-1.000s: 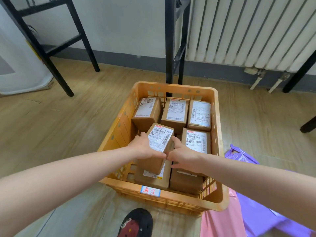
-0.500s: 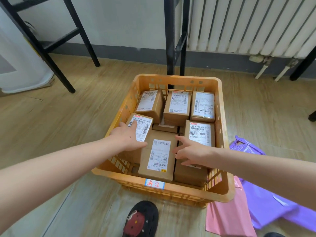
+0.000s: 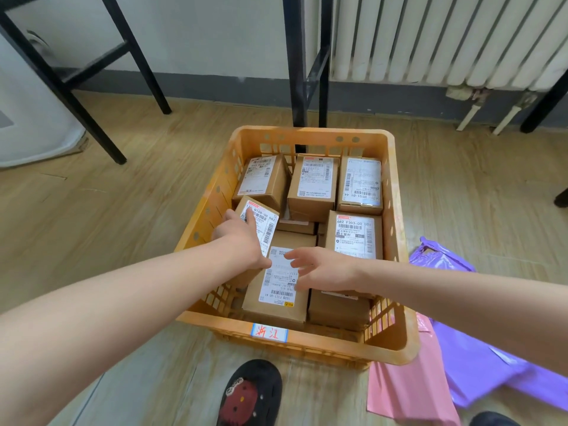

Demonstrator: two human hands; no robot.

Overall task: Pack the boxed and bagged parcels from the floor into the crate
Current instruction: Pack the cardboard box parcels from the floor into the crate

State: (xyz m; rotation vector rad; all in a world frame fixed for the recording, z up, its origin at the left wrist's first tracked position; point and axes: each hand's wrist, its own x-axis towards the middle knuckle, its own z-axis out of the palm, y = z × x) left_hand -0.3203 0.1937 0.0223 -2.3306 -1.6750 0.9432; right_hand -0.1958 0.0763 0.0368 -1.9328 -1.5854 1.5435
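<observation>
head view: i see the orange crate (image 3: 313, 132) on the wooden floor (image 3: 123, 210), packed with labelled cardboard boxes. the left hand (image 3: 242, 238) rests on a tilted box (image 3: 268, 224) leaning by the crate's left wall, its fingers laid fairly straight across the label. the right hand (image 3: 322, 272) hangs over the near middle box (image 3: 276, 305), fingers wide and relaxed; i cannot tell if they touch it. both forearms cross the near rim and hide part of the front row. a pink bag (image 3: 412, 379) and a purple bag (image 3: 479, 364) lie on the floor just right of the crate. black frame legs (image 3: 295, 72) stand behind it, with a radiator (image 3: 430, 41) on the wall beyond them and a slipper (image 3: 250, 395) in front.
</observation>
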